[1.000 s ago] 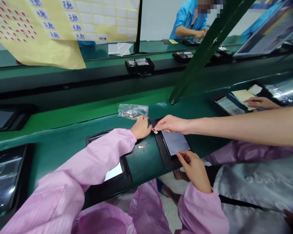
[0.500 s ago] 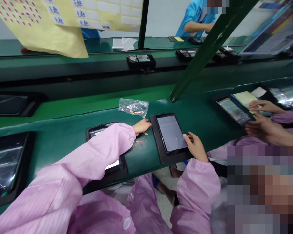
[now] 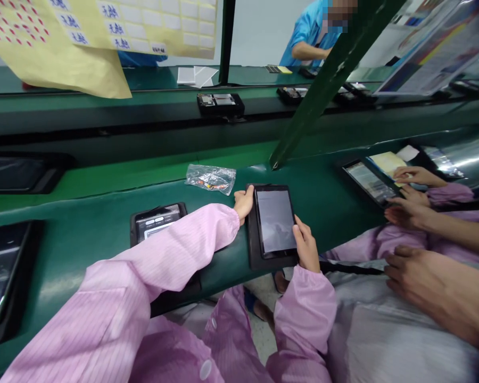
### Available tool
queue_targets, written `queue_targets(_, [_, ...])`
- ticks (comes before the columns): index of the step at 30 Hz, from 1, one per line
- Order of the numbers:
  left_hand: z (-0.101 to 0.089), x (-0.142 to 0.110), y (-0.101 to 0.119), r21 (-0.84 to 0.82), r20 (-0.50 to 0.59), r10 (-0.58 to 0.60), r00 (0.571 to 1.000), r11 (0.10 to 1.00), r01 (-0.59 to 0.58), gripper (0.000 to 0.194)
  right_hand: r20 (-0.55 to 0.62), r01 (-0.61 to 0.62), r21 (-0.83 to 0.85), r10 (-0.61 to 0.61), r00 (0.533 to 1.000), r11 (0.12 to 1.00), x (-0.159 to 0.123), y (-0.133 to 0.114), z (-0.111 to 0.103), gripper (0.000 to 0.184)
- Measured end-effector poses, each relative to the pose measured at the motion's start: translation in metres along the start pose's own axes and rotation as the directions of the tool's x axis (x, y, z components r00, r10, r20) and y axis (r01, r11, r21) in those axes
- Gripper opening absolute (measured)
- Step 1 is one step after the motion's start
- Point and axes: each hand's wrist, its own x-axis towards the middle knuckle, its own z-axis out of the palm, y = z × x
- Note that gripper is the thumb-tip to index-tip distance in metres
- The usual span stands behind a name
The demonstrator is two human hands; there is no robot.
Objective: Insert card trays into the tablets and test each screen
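Observation:
A tablet [image 3: 277, 221] with a lit, pale grey screen lies on a black tray [image 3: 257, 255] in front of me. My left hand [image 3: 244, 205] is closed at the tray's upper left edge, thumb up beside the tablet; its fingers are partly hidden. Along the tablet's lower right edge, my right hand [image 3: 305, 244] grips with the thumb on the near side and fingers behind the rim. A clear plastic bag [image 3: 211, 178] with small orange and yellow parts lies just beyond my left hand. Under my left sleeve, a second tablet [image 3: 159, 218] is partly covered.
More tablets on black trays lie at the left [image 3: 8, 271] and far left [image 3: 16, 173]. A slanted green post [image 3: 303, 119] rises behind the tablet. Opened black devices [image 3: 220, 105] sit on the line beyond. At the right, co-workers' hands [image 3: 415, 210] surround another tablet [image 3: 369, 181].
My left hand has moved from beside the small coloured strip to the tray's edge. The tablet has turned slightly more upright, with my right hand still at its side. The camera view has shifted slightly.

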Motion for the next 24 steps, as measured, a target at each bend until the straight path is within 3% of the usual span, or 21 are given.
queue_targets(4, [0.013, -0.014, -0.004, 0.095, -0.046, 0.110, 0.993, 0.990, -0.106, 0.063, 0.027, 0.012, 0.106, -0.015, 1.000, 0.994, -0.008, 0.000, -0.001, 0.071])
queue_targets(9, [0.020, -0.030, -0.018, 0.218, -0.126, 0.270, 0.955, 0.946, -0.239, 0.070, 0.040, -0.008, 0.195, 0.000, 0.999, 0.981, -0.017, 0.000, 0.004, 0.062])
queue_targets(14, [0.019, -0.032, -0.029, 0.291, -0.142, 0.274, 0.951, 0.930, -0.224, 0.082, 0.098, -0.024, 0.283, -0.004, 0.995, 0.959, -0.024, -0.004, 0.008, 0.052])
queue_targets(20, [0.010, -0.040, -0.027, 0.249, -0.211, 0.322, 0.923, 0.931, -0.268, 0.082, 0.099, -0.022, 0.375, -0.016, 0.995, 0.927, -0.038, -0.015, 0.013, 0.053])
queue_targets(24, [0.001, -0.044, -0.029, 0.179, -0.226, 0.297, 0.928, 0.949, -0.260, 0.081, 0.078, 0.026, 0.498, -0.074, 0.994, 0.867, -0.047, -0.035, 0.018, 0.052])
